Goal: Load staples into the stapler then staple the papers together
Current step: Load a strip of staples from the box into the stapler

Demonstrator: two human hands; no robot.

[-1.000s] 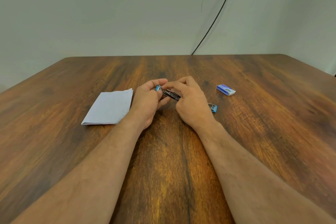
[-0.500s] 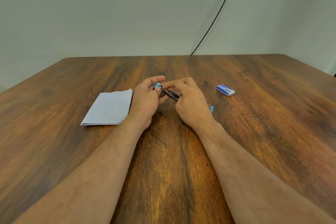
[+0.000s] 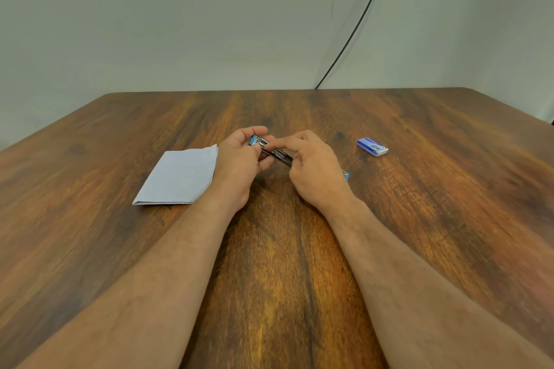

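Stapler [image 3: 271,150] raised slightly between hands; right index finger [image 3: 283,145] now extended along it.

Between the hands, the stapler [image 3: 274,153] shows shiny metal with blue plastic ends. Left of the left hand [image 3: 239,165] lie matt pale papers [image 3: 180,178]; the table [image 3: 419,219] beneath is smooth, streaky brown wood grain with a slight sheen.

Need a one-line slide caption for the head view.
Both hands hold a small stapler above the table, papers left, staple box right.
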